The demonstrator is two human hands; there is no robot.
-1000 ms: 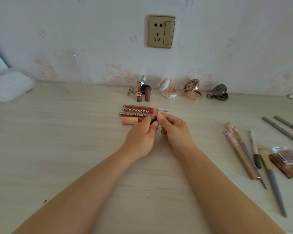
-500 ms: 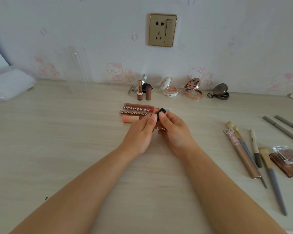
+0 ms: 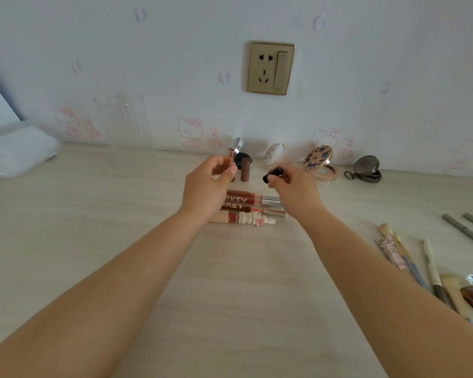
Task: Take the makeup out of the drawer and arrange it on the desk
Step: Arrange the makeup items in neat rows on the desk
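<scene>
Your right hand (image 3: 292, 186) pinches a black lipstick cap (image 3: 273, 174), your left hand (image 3: 205, 186) grips something small, unclear what, beside the upright brown lipstick tube (image 3: 245, 172) between them.

My desk (image 3: 93, 241) is pale wood grain. The wallpaper (image 3: 191, 130) shows pink cartoon cats; the socket (image 3: 271, 68) is gold. Far right, a compact (image 3: 318, 159) bears blue flowers, I think. My right hand (image 3: 292, 189) holds a black cap (image 3: 272, 171).

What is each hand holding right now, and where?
Right hand grips a black cap by its rear end; left hand pinches something small, too hidden to identify.
</scene>
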